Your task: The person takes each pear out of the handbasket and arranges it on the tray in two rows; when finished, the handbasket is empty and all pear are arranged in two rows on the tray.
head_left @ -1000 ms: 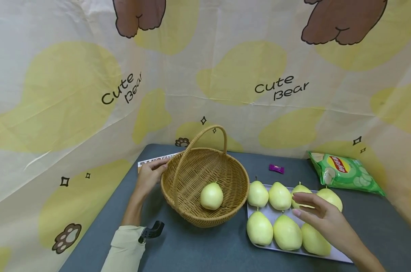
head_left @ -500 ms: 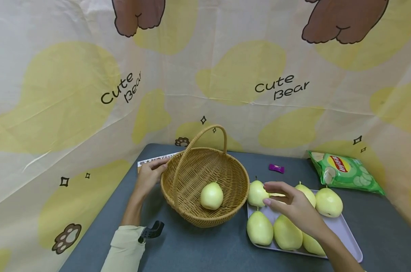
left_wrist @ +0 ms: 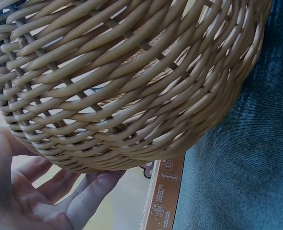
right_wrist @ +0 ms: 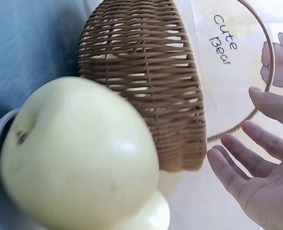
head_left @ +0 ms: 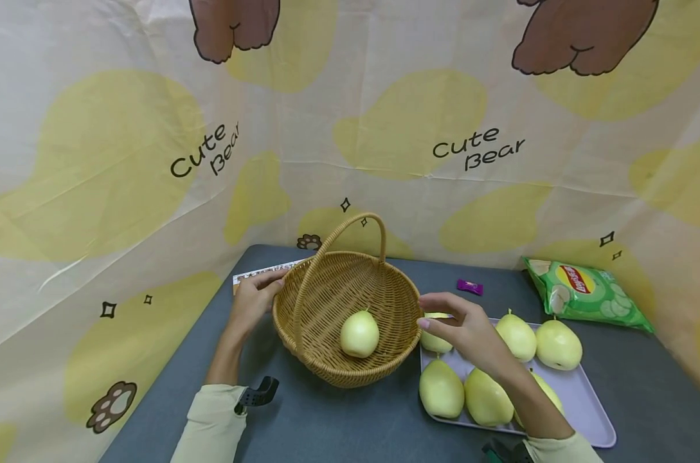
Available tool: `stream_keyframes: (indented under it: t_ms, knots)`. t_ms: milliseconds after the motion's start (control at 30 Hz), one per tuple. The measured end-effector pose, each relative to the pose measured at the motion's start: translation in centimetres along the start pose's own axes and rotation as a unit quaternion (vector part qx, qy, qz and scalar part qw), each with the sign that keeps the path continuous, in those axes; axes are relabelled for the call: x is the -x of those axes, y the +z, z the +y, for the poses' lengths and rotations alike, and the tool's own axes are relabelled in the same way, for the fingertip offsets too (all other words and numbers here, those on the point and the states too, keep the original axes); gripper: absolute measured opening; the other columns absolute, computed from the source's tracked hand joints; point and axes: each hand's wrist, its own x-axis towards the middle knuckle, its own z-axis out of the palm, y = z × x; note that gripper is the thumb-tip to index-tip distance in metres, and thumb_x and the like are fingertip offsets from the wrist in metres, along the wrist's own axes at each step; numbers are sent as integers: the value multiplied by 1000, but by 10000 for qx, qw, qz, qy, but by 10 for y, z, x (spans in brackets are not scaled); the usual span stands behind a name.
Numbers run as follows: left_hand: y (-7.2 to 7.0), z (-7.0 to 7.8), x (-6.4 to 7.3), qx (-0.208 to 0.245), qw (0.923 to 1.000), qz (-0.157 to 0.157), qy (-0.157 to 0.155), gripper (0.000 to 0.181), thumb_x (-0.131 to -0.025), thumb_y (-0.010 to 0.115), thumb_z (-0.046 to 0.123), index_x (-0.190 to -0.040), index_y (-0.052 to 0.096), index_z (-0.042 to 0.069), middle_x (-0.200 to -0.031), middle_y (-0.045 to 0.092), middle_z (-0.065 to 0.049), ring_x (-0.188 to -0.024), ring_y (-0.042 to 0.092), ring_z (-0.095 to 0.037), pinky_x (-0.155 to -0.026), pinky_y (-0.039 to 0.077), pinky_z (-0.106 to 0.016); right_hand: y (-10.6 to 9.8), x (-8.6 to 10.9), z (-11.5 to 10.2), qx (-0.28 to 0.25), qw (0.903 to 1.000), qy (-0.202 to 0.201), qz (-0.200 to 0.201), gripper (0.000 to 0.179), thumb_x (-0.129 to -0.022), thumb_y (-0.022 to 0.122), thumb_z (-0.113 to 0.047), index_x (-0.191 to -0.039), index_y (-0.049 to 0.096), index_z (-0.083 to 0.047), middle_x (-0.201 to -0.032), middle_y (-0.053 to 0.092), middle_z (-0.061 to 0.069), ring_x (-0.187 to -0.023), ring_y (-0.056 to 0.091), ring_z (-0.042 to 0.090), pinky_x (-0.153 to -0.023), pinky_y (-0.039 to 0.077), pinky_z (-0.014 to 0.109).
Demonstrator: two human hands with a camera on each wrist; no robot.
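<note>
A wicker basket (head_left: 303, 370) with a tall arched handle stands mid-table, with one pale green pear (head_left: 359, 334) inside. My left hand (head_left: 254, 301) grips the basket's left rim; the left wrist view shows fingers behind the weave. By the right rim hovers my right hand (head_left: 462, 325), fingers loosely bent and spread, with nothing in it. In the right wrist view its fingers (right_wrist: 261, 143) appear apart from one another beside the basket (right_wrist: 146, 72). Below that hand lies a pale purple tray (head_left: 587, 411) with several pears (head_left: 442, 389), some partly hidden by the hand and forearm.
Behind the tray lie a small purple-wrapped sweet (head_left: 470, 287) and a green bag of chips (head_left: 587, 292). A printed flat item (head_left: 242, 280) is partly hidden behind my left hand. A patterned cloth (head_left: 384, 141) hangs along the table's back and sides.
My right hand has moved left from over the tray's middle to the basket's right rim, still holding nothing. The left hand, basket and the pear in it have stayed put.
</note>
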Motion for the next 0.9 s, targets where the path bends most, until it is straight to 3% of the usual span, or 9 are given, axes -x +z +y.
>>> stream_keyframes:
  t_ms: [233,500,900]
  knots:
    - [0,0,0,-54,10000,19,10,36,-106,62,17,-138,70,4,-133,69,-23,-93,72,-9,-72,65,-29,11,-19,-11,65,9996,-264,-83,41,-100,77,-28,-137,67,-16,-135,69,6,-122,68,33,-98,59,30]
    - [0,0,0,-37,10000,27,-44,36,-106,63,17,-138,71,5,-134,69,-23,-93,73,-11,-72,65,-28,25,-40,-28,88,9996,-152,-232,41,-97,79,-34,-135,69,-21,-130,72,-1,-125,66,26,-104,54,46]
    - [0,3,1,34,10000,-5,-84,37,-106,64,19,-140,69,4,-135,68,-24,-91,73,-11,-71,64,-26,34,-73,-38,122,9991,-72,-395,42,-97,79,-37,-134,70,-19,-127,75,4,-121,68,22,-101,58,44]
